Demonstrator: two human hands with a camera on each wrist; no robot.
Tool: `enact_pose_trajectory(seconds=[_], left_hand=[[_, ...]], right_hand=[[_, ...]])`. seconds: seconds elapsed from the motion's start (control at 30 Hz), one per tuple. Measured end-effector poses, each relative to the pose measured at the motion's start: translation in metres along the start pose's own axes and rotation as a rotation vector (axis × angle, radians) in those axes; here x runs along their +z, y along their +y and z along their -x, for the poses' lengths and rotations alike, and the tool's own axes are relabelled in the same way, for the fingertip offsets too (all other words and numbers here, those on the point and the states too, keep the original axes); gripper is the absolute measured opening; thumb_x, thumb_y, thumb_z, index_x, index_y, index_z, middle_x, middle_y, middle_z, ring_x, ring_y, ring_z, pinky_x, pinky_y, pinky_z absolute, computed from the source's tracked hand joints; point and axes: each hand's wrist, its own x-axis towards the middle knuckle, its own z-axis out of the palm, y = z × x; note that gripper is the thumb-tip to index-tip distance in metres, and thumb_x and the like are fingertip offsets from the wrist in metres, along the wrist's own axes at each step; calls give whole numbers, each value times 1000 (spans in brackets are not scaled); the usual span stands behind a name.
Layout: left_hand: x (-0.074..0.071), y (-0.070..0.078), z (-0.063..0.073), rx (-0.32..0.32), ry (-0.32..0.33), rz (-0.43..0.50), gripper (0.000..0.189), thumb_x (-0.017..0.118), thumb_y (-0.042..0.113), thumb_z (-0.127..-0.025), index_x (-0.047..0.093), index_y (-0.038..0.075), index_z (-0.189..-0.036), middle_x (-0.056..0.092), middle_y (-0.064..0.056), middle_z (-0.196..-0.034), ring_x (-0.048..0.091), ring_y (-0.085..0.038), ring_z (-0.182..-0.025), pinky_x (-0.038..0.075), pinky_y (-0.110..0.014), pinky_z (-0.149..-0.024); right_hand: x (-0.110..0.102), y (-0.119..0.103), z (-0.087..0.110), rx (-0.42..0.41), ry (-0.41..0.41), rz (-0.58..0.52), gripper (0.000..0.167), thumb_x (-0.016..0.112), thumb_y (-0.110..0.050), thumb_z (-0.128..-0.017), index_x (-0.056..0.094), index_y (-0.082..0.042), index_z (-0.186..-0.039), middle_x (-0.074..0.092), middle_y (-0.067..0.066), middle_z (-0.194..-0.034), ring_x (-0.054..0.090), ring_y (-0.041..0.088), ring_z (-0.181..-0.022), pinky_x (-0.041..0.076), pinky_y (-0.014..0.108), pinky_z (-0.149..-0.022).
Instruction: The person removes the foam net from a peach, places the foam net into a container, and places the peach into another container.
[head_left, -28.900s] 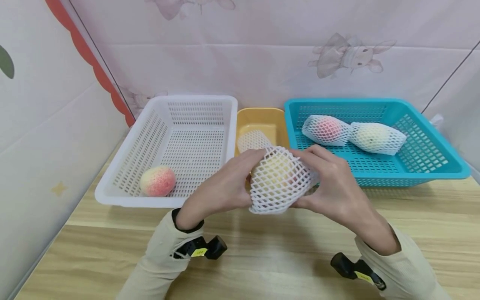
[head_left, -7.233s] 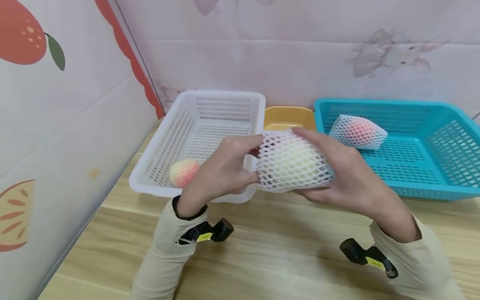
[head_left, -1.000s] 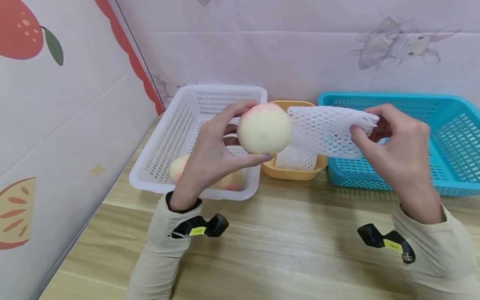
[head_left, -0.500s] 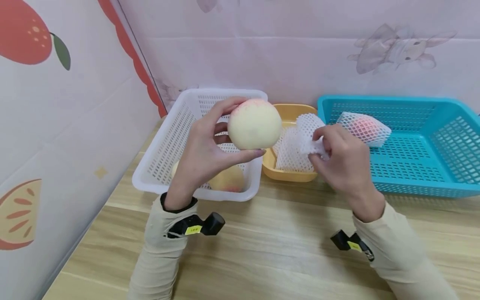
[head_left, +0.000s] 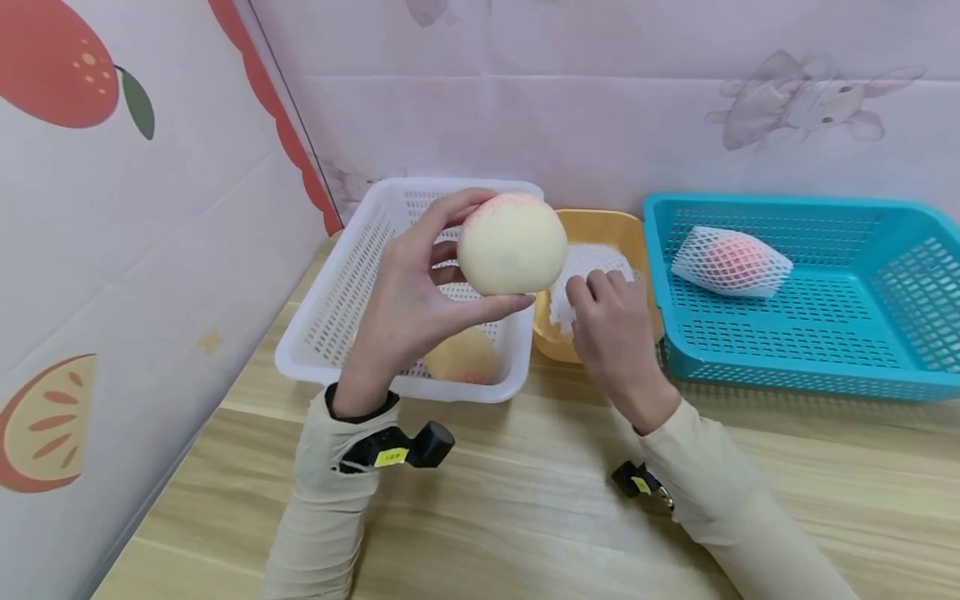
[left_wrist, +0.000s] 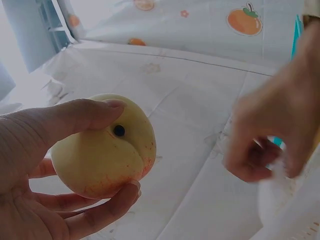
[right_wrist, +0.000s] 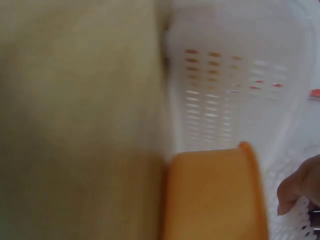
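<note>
My left hand [head_left: 408, 292] grips a bare, pale yellow peach [head_left: 513, 246] with a red-speckled side, raised over the white basket. In the left wrist view the thumb lies across the peach [left_wrist: 95, 155] beside a small dark dimple, with fingers curled beneath. Low in the yellow tub [head_left: 637, 242], my right hand [head_left: 615, 333] has its fingers curled at a white foam net sleeve [head_left: 596, 260]. In the right wrist view, only part of that hand [right_wrist: 305, 182] shows, fingertips on the foam net [right_wrist: 295, 220]. Netting crumpled under the hand is partly hidden.
The white basket [head_left: 296, 358] at left holds another peach [head_left: 461, 354], partly behind my left wrist. At right, the teal basket [head_left: 810, 375] has one peach in a foam net [head_left: 735, 258]. All stand on a wood-grain table [head_left: 525, 500] against a printed wall covering.
The peach in my left hand has come out of its net. My right hand carried the sleeve left and down into the tub. Over the longer span, the teal basket went from two netted peaches to one.
</note>
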Motion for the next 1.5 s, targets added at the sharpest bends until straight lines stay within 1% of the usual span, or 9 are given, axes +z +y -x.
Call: enact_pose_trajectory(seconds=[0.13, 0.3, 0.43, 0.57, 0.67, 0.8, 0.97, 1.33, 1.5], left_hand=[[1, 1, 0, 2, 3, -6, 79, 90, 11, -63, 53, 12, -133, 59, 0, -124, 66, -12, -92, 57, -29, -75], [3, 3, -3, 24, -8, -11, 79, 90, 12, -64, 53, 11, -133, 59, -1, -124, 66, -11, -93, 56, -28, -75], [3, 2, -5, 30, -23, -13, 79, 90, 12, -64, 52, 10, -133, 59, -2, -124, 66, -12, -92, 56, -28, -75], [1, 2, -3, 18, -19, -19, 78, 90, 12, -64, 53, 11, -133, 60, -2, -123, 66, -12, -92, 56, -29, -76], [0, 3, -2, 17, -13, -21, 79, 90, 12, -64, 53, 11, -133, 60, -1, -124, 65, -12, -93, 56, -29, -76], [0, 4, -2, 20, -15, -26, 79, 90, 12, -63, 53, 10, -133, 59, -2, -124, 65, -11, -95, 56, -28, -76], [-1, 5, -1, 19, -22, -33, 79, 90, 13, -64, 52, 10, -133, 59, -3, -124, 65, -11, -95, 56, -28, -76], [-5, 7, 0, 15, -16, -60, 80, 90, 12, -63, 52, 9, -133, 59, -3, -125, 65, -11, -95, 56, -27, -77], [-7, 7, 1, 9, -14, -70, 80, 90, 13, -63, 52, 10, -133, 59, -3, -125, 65, -10, -96, 56, -26, -77]], right_hand=[[7, 4, 6, 135, -209, -89, 25, 76, 2, -75, 60, 2, -93, 54, 18, -86, 49, 32, -77, 49, 40, -63], [-1, 13, 4, 326, -369, -231, 19, 71, -19, -86, 64, -1, -90, 59, 19, -102, 53, 32, -84, 52, 44, -64], [-5, 16, 0, 354, -537, -267, 42, 56, -37, -97, 70, 2, -97, 64, 21, -109, 61, 35, -93, 53, 48, -73], [-4, 16, -1, 359, -668, -261, 56, 39, -45, -102, 70, 2, -104, 67, 17, -102, 63, 34, -94, 52, 50, -79], [-2, 16, -1, 367, -688, -249, 56, 37, -45, -103, 69, 0, -99, 67, 13, -91, 61, 30, -83, 52, 46, -72], [1, 17, 1, 368, -681, -237, 49, 42, -42, -102, 69, -2, -92, 61, 8, -77, 56, 25, -71, 49, 38, -61], [4, 17, 3, 338, -655, -227, 42, 49, -38, -100, 70, -3, -89, 57, 7, -71, 53, 24, -66, 46, 34, -54], [7, 12, 3, 337, -631, -227, 40, 49, -35, -100, 62, -5, -77, 48, 6, -59, 48, 22, -56, 40, 30, -47], [4, 12, 1, 337, -622, -223, 38, 51, -34, -100, 64, -3, -82, 50, 5, -58, 49, 22, -54, 40, 30, -46]])
